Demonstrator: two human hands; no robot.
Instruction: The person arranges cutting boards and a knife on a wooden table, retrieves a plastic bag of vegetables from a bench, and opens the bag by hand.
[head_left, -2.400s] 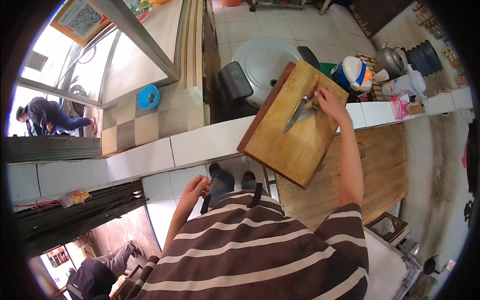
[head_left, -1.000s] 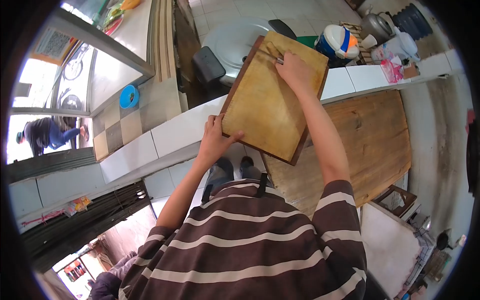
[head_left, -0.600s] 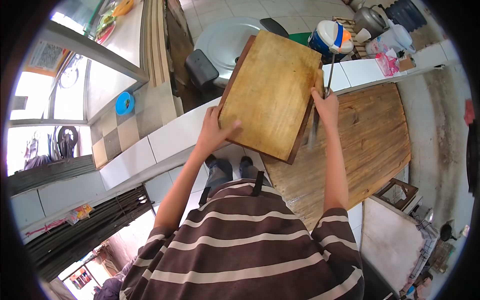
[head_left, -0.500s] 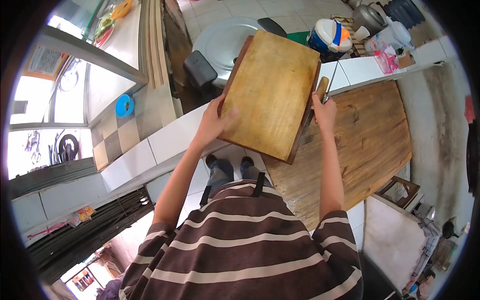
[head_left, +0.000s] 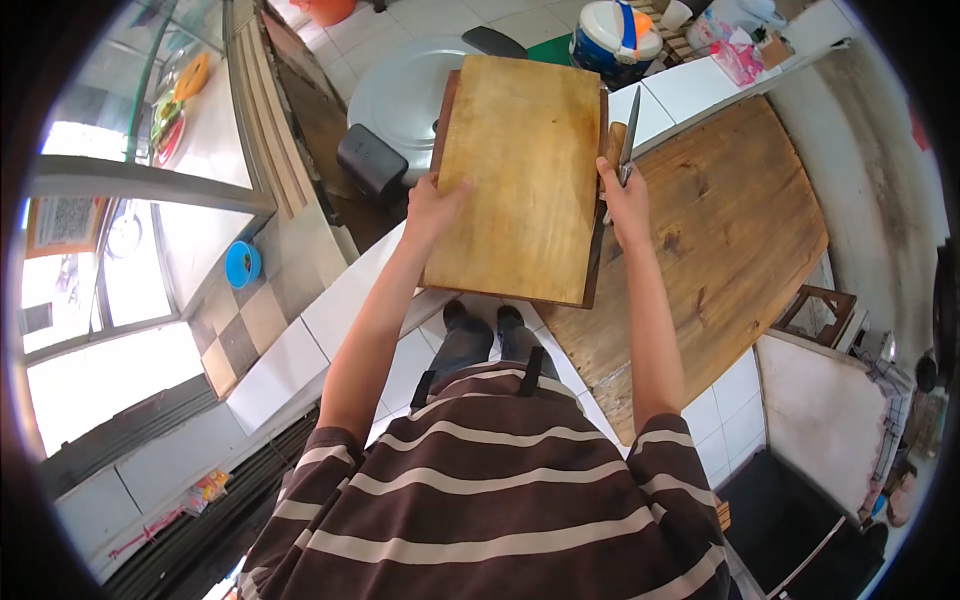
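A yellowish wooden cutting board [head_left: 520, 180] lies over a darker reddish-brown board [head_left: 591, 282], whose edges show at both sides. My left hand [head_left: 435, 208] grips the left edge, its thumb on top. At the right edge my right hand [head_left: 625, 205] holds the boards together with a knife [head_left: 631, 135], whose blade points away from me. A wooden handle [head_left: 615, 143] sticks up beside that knife; its blade is mostly hidden by the hand. Behind the boards is a large round metal lid [head_left: 405, 95].
A brown wooden tabletop [head_left: 710, 240] lies to the right. The white tiled ledge [head_left: 690, 95] runs behind it, with a blue and white cooler [head_left: 613, 40] beyond. A blue bowl [head_left: 242, 264] stands at the left. A dark handle [head_left: 372, 160] juts out beside the lid.
My right hand has picked up the knives from the board's top and now holds them at its right edge. My left hand has come to the left edge. The view has turned.
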